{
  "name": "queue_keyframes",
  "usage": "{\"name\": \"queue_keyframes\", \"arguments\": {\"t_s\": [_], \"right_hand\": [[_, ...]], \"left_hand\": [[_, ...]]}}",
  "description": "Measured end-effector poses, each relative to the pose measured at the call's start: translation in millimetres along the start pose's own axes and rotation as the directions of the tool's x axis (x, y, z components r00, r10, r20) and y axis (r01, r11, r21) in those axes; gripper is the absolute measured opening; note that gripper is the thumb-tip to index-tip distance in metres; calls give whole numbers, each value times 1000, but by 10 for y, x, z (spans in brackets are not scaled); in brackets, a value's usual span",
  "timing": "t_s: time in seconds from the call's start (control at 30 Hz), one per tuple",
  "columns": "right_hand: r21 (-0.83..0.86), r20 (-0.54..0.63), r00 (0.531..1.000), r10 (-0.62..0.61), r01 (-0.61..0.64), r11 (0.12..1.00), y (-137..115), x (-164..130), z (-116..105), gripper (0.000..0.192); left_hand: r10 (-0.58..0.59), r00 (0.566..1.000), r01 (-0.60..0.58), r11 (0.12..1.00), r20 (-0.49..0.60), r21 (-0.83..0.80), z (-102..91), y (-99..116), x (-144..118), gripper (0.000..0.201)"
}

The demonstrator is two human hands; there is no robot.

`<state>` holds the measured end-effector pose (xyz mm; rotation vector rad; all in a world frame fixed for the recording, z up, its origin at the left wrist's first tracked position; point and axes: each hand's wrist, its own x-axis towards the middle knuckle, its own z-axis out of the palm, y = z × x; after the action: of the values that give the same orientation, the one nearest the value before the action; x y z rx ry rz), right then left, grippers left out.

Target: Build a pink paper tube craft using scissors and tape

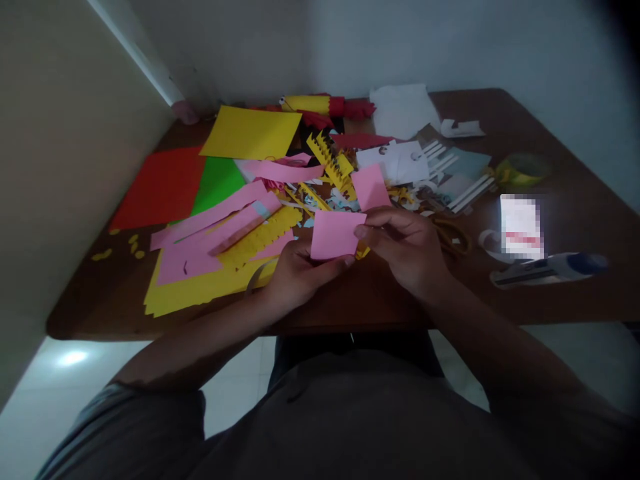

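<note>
A small pink piece of paper (pixel 337 235) is held up between both hands over the table's front part. My left hand (pixel 303 272) pinches its lower edge, thumb lying along the front. At its right edge, my right hand (pixel 407 247) grips it between thumb and fingers. Just behind it lies another pink paper piece (pixel 371 188), close to the right fingertips. Beyond are yellow zigzag-cut strips (pixel 330 163) and a heap of small paper scraps. What looks like a pair of scissors (pixel 453 235) lies beside my right hand, partly hidden.
Yellow (pixel 253 130), red (pixel 160 187) and green sheets (pixel 217 183) cover the table's left side, with pink strips (pixel 215 213) on top. At right lie a tape roll (pixel 523 171), a blurred-out white item (pixel 520 227) and a white-and-blue cutter-like tool (pixel 550 268). A yellow-and-red paper tube (pixel 315 105) lies by the wall.
</note>
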<state>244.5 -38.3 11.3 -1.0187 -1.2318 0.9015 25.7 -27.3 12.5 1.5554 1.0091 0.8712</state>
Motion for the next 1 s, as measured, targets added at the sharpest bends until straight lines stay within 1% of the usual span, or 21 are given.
{"name": "queue_keyframes", "arguments": {"t_s": [0.1, 0.23, 0.33, 0.4, 0.57, 0.7, 0.87, 1.0], "right_hand": [[7, -20, 1000, 17, -17, 1000, 79, 12, -3, 39], [55, -34, 993, 114, -112, 992, 178, 13, 8, 41], [97, -21, 986, 168, -166, 981, 188, 14, 19, 42], [87, -30, 988, 152, -149, 985, 163, 16, 25, 42], [-31, -51, 997, 54, -56, 998, 80, 14, 22, 39], [-41, -36, 998, 44, -45, 998, 81, 8, 5, 39], [-11, -43, 997, 56, -57, 998, 115, 5, 5, 37], [29, -38, 997, 63, -62, 998, 136, 6, 26, 33]], "left_hand": [[38, 999, -38, 999, 2, 27, 8, 21, -10, 25], [127, 991, -125, 991, -32, 52, 19, 25, -9, 20], [127, 991, -124, 989, -35, 84, 16, 26, 1, 20], [114, 993, -111, 989, -27, 100, 11, 23, 5, 23], [66, 998, -66, 996, -5, 66, 15, -8, 4, 31], [42, 999, -41, 998, -19, 54, 26, -9, 3, 31], [88, 995, -84, 993, -49, 81, 19, 22, -3, 25], [129, 989, -122, 988, -69, 92, 5, 0, -5, 23]]}}
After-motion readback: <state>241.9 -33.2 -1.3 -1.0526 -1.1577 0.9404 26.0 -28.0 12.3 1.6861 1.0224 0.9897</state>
